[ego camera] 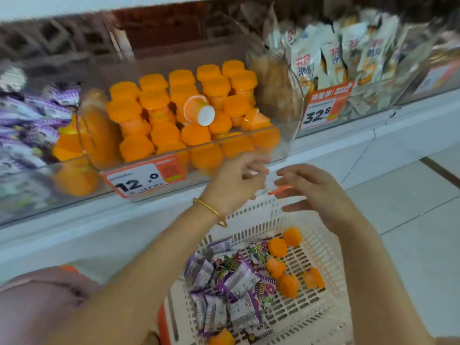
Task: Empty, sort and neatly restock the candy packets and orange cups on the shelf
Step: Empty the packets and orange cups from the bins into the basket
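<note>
Stacked orange cups (174,113) fill a clear shelf bin (283,145); one cup (199,111) lies tipped on its side on top of the stack. Purple candy packets (32,115) sit in the bin to its left. Below the shelf, a white basket (321,247) holds several purple candy packets (234,280) and several orange cups (286,265). My left hand (239,178) hovers in front of the cup bin with loosely bent fingers and holds nothing. Just to its right, my right hand (313,190) is also empty, fingers spread. The view is motion-blurred.
A price tag reading 12.0 (144,179) hangs on the cup bin's front. To the right, another clear bin (373,93) holds white snack packets behind a tag reading 32.8 (323,107). White floor tiles (410,195) lie on the right.
</note>
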The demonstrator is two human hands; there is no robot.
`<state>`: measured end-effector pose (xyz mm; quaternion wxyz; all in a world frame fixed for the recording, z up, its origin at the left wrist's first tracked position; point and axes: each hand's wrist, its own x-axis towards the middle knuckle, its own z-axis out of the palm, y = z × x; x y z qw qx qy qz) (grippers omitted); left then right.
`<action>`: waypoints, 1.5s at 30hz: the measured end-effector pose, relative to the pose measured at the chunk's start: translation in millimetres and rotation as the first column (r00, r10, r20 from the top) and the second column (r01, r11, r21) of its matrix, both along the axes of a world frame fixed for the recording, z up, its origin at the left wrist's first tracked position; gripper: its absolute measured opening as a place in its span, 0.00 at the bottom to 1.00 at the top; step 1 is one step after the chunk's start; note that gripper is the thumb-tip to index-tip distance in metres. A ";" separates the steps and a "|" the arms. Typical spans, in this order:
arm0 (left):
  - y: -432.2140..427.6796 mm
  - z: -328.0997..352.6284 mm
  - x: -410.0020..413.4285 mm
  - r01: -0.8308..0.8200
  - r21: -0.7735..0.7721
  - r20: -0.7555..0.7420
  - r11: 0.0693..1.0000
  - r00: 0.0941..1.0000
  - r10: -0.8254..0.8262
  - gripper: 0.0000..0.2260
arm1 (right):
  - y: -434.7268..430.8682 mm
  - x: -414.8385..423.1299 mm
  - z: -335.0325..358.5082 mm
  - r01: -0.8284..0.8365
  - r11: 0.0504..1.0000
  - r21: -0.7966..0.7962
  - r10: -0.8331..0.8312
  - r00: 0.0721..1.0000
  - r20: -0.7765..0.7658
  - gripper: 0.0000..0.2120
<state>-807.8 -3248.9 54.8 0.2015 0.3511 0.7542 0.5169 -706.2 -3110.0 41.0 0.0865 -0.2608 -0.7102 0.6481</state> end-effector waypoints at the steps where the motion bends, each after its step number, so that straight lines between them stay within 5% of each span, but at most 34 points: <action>1: -9.0 26.2 -5.8 -0.017 0.066 -0.040 0.998 0.999 0.020 0.10 | -6.2 -4.9 28.4 -0.006 0.999 0.052 0.010 0.996 -0.083 0.06; 5: -37.5 86.9 -47.1 -0.219 0.155 -0.296 0.963 0.920 0.256 0.10 | -18.3 -59.7 95.2 0.049 0.941 0.334 0.043 0.964 -0.262 0.04; 8: -47.8 87.4 -100.5 -0.406 -0.152 -0.559 0.901 0.787 0.260 0.31 | -11.1 -126.6 101.0 -0.024 0.740 0.672 0.123 0.987 -0.101 0.16; 10: -47.5 80.9 -126.1 -0.467 -0.374 -0.598 0.801 0.782 0.176 0.45 | -1.0 -167.0 95.7 -0.144 0.571 0.808 0.141 0.987 0.076 0.25; 14: -25.8 62.5 -159.4 -0.472 -0.591 -0.629 0.654 0.777 -0.009 0.48 | 13.5 -220.6 85.5 -0.303 0.344 0.889 0.050 0.951 0.305 0.35; 19: -7.7 50.7 -177.1 -0.440 -0.680 -0.617 0.586 0.776 -0.133 0.44 | 13.6 -248.2 81.3 -0.479 0.147 0.866 -0.028 0.873 0.488 0.39; 24: -21.5 52.0 -177.8 -0.478 -0.589 -0.721 0.652 0.675 -0.157 0.38 | 20.6 -247.5 91.1 -0.548 0.128 0.826 -0.020 0.832 0.555 0.39; 36: -40.1 65.0 -181.2 -0.373 -0.700 -0.622 0.608 0.738 -0.263 0.39 | 18.5 -245.9 86.3 -0.523 0.289 0.801 0.140 0.851 0.506 0.38; 45: -52.6 77.3 -185.8 -0.396 -0.759 -0.586 0.518 0.762 -0.276 0.51 | 10.8 -227.3 86.7 -0.126 0.451 0.884 0.088 0.991 0.096 0.35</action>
